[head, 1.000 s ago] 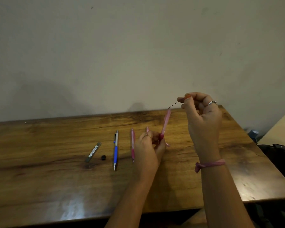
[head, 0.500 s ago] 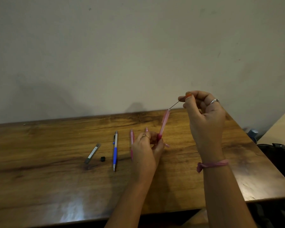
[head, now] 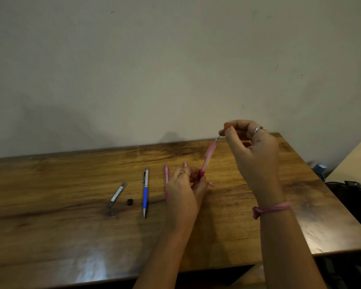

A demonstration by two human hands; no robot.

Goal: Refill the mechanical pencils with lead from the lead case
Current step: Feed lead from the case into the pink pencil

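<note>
My left hand grips the lower end of a pink mechanical pencil, which stands tilted with its open top up and to the right. My right hand pinches a thin dark lead whose lower end sits in the pencil's top. On the table lie a blue and silver mechanical pencil, another pink pencil partly behind my left hand, the grey lead case and its small black cap. The tip of a further pink pencil shows above my left fingers.
The wooden table stands against a plain wall. A small pink piece lies on the table just right of my left hand. Dark bags and a blue object sit beyond the table's right edge.
The lead has gone further down into the pencil, so less of it shows, and my right hand has come lower toward the pencil's top. My left hand has barely moved.
</note>
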